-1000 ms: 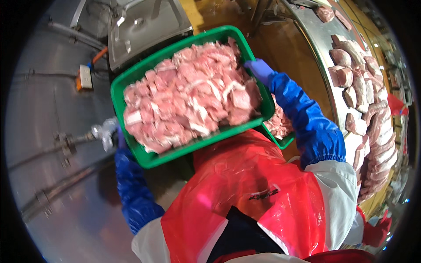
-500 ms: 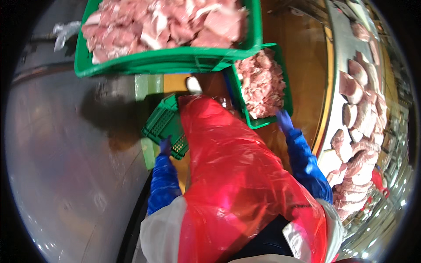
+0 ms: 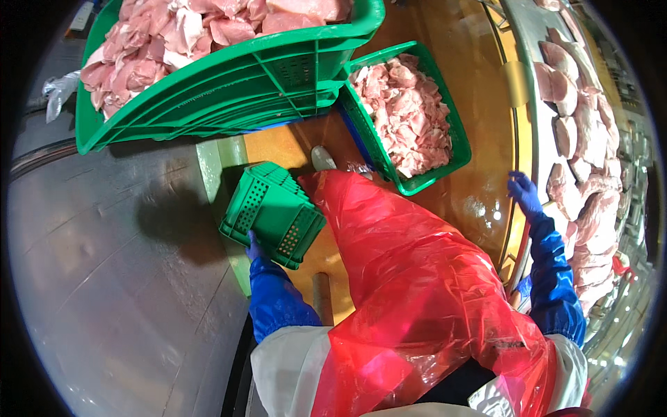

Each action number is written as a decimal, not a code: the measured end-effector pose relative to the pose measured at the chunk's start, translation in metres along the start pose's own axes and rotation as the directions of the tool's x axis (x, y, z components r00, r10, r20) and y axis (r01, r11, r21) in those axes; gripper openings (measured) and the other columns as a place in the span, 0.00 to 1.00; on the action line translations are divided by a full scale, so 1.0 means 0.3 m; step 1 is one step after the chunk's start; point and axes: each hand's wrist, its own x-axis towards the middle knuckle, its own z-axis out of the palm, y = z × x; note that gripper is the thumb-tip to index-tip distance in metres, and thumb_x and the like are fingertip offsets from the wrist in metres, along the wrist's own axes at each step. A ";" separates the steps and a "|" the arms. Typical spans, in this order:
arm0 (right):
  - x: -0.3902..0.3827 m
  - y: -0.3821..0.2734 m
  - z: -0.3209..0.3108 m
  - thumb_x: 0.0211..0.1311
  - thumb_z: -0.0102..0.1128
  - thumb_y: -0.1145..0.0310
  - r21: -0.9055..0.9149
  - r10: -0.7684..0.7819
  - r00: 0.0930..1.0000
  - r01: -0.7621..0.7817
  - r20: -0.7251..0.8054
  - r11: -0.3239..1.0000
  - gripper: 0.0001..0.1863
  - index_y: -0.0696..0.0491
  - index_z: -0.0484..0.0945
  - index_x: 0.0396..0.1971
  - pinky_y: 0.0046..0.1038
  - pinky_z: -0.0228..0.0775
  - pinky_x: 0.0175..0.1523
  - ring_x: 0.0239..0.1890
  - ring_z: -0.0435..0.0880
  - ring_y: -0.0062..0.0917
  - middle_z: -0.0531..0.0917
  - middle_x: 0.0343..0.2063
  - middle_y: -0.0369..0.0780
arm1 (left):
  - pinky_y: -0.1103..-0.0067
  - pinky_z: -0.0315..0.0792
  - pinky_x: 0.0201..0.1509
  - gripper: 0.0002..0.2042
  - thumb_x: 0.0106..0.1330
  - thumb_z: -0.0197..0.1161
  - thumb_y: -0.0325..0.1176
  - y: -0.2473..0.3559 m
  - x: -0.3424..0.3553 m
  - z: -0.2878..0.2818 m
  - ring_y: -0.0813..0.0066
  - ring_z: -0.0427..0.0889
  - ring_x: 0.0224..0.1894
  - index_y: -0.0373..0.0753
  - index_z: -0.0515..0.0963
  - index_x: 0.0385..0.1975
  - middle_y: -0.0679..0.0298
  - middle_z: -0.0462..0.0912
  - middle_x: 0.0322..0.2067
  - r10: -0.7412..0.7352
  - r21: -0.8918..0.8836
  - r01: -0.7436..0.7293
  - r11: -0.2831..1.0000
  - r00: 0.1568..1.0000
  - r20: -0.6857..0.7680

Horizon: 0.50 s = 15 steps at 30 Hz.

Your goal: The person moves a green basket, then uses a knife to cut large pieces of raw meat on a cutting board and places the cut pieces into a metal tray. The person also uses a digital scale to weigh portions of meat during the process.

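My left hand [image 3: 253, 244], in a purple glove and blue sleeve cover, grips the near left edge of a stack of empty green crates [image 3: 267, 219] beside my red apron. My right hand [image 3: 524, 191] is open, fingers apart and slightly curled, in the air near the edge of the meat-laden counter. A large green crate [image 3: 236, 83] heaped with pink meat chunks is at the upper left, its near side facing me. Right of it, a smaller green crate [image 3: 462, 156] of meat pieces sits low over the wet floor.
The long steel counter [image 3: 517, 21] on the right carries rows of large meat cuts [image 3: 590, 208]. A grey steel surface [image 3: 104, 278] fills the left, with a crumpled plastic bag [image 3: 62, 90] above it. My shoe [image 3: 322, 158] shows on the orange floor [image 3: 292, 142].
Since a second ago, both hands have left the large meat crate, which now sits higher up. My left hand has lowered onto the stacked crates; my right hand has moved rightward toward the counter.
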 end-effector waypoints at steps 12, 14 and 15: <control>-0.198 -0.765 0.713 0.65 0.62 0.63 0.416 -0.556 0.667 0.379 0.496 0.827 0.26 0.56 0.68 0.61 0.30 0.76 0.49 0.42 0.83 0.28 0.83 0.43 0.47 | 0.73 0.76 0.52 0.21 0.59 0.72 0.26 0.553 -0.691 0.157 0.70 0.82 0.45 0.30 0.75 0.51 0.57 0.83 0.48 0.568 -0.142 -0.589 0.795 0.644 0.512; -0.293 -0.856 0.940 0.60 0.69 0.54 0.149 -0.490 0.574 0.538 0.656 0.830 0.38 0.58 0.63 0.63 0.36 0.74 0.57 0.50 0.82 0.36 0.80 0.49 0.49 | 0.74 0.76 0.53 0.19 0.61 0.69 0.23 0.561 -0.851 0.111 0.70 0.82 0.47 0.32 0.75 0.52 0.58 0.82 0.48 0.527 -0.148 -0.561 0.815 0.609 0.593; -0.320 -0.820 1.070 0.49 0.74 0.48 0.218 -0.650 0.504 0.669 0.569 0.710 0.50 0.61 0.60 0.65 0.41 0.71 0.60 0.55 0.78 0.43 0.77 0.53 0.54 | 0.74 0.75 0.54 0.19 0.61 0.68 0.22 0.566 -0.925 0.101 0.70 0.82 0.48 0.32 0.74 0.52 0.59 0.82 0.48 0.501 -0.137 -0.557 0.819 0.580 0.642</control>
